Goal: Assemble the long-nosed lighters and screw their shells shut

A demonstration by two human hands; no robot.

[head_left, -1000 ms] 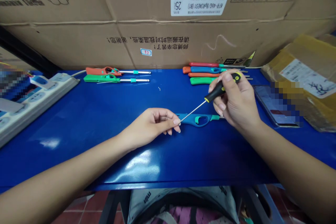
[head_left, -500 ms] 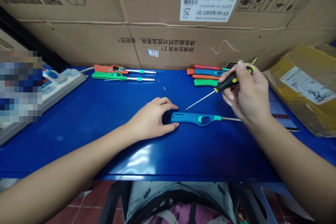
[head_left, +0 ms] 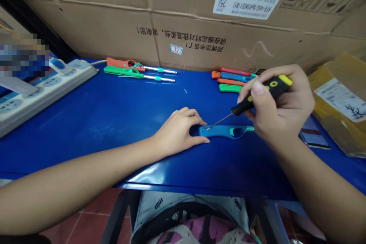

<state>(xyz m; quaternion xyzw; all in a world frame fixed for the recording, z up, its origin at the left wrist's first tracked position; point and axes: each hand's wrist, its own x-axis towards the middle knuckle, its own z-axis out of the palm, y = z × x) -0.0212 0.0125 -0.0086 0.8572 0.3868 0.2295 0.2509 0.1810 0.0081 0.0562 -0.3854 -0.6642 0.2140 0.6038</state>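
On the blue tabletop lies a blue gas lighter [head_left: 220,131], its long handle toward my left hand [head_left: 180,129]. The thumb and fingers of that hand pinch the handle's rounded end from both sides. My right hand [head_left: 281,103] is wrapped round a black and yellow screwdriver [head_left: 260,94]. Its thin shaft slants down to the left, and the tip meets the handle at a narrow dark slot, close to my left fingertips. A small whitish mark shows there. The lighter's metal tube is mostly hidden behind my right hand.
At the back left lie an orange lighter [head_left: 126,63] and a green lighter [head_left: 124,71]. Several more lighters [head_left: 233,80] lie behind my right hand. A power strip [head_left: 51,80] runs along the left, a taped parcel [head_left: 340,99] sits right, and a large carton [head_left: 114,30] stands behind.
The screwdriver tip has come down from above the lighter onto its slot. My left fingers stay at the handle's end. The whole view has shifted a little.
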